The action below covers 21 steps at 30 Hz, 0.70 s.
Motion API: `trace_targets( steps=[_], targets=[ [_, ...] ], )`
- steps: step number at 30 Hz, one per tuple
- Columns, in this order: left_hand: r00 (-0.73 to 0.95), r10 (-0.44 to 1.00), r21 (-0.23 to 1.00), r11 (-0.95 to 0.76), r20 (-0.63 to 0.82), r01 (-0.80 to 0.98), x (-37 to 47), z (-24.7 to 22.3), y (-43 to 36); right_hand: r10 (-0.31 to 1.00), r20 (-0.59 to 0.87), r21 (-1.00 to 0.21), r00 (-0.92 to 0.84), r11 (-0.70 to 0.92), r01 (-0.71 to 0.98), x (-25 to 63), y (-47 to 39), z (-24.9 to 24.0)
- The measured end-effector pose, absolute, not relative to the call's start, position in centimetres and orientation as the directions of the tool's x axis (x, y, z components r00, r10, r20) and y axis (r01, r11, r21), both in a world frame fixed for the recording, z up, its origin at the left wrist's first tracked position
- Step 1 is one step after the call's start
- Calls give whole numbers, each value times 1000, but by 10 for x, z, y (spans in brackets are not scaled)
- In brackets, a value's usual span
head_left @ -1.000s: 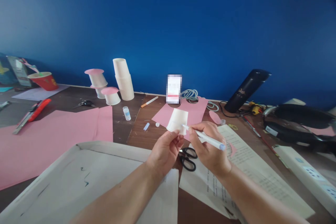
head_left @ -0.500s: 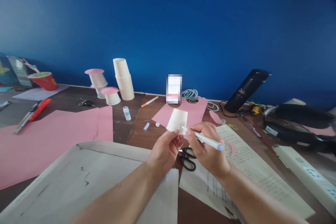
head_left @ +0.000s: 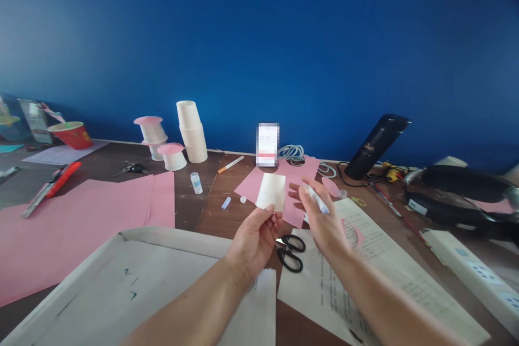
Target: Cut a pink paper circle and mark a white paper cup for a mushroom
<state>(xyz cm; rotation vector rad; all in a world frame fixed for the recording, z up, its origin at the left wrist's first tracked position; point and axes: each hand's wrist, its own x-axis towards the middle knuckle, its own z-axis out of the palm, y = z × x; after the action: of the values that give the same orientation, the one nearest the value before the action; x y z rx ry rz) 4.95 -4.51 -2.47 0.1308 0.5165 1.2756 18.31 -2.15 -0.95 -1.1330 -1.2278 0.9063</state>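
Note:
My left hand (head_left: pixel 256 235) pinches a white paper cup (head_left: pixel 272 191) near its lower edge, holding it above the desk. To the right of the cup, my right hand (head_left: pixel 320 211) holds a white pen (head_left: pixel 317 200) between thumb and fingers, with the other fingers spread. The pen is apart from the cup. Behind the cup lies a cut sheet of pink paper (head_left: pixel 304 175). Black-handled scissors (head_left: pixel 291 260) rest between my wrists, their blades mostly hidden.
Stacked white cups (head_left: pixel 194 143) and pink-topped cups (head_left: pixel 173 158) stand at the back left. A phone (head_left: pixel 267 144) is upright against the blue wall. A black bottle (head_left: pixel 377 146) leans there too. Printed paper (head_left: pixel 389 259) and a power strip (head_left: pixel 470 270) lie right, a utility knife (head_left: pixel 52 189) left.
My right hand has drawn the pen away from the cup, and its fingers have spread. My left hand still holds the cup. The whole view has shifted slightly.

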Motion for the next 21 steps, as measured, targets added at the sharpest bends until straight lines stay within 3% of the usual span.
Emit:
trace_targets(
  steps=[2,4,9,15,21],
  targets=[
    [225,937,375,316,-268,-871,50,-25,-46,994,105,-982,35,110,-154,181,-16,-13],
    [264,936,388,339,-234,-857,52,-26,-48,993,66,-955,-98,35,-294,178,-14,-15],
    [365,903,471,429,-226,-771,55,-26,-55,973,-10,-875,-230,-120,-469,173,-17,-15],
    [407,885,527,462,-226,-713,55,-23,-55,986,-98,-833,-138,-157,-531,181,-10,-14],
    [349,897,474,440,-272,-763,55,-27,-53,988,-49,-856,-149,-118,-503,187,-7,-12]
  ],
)
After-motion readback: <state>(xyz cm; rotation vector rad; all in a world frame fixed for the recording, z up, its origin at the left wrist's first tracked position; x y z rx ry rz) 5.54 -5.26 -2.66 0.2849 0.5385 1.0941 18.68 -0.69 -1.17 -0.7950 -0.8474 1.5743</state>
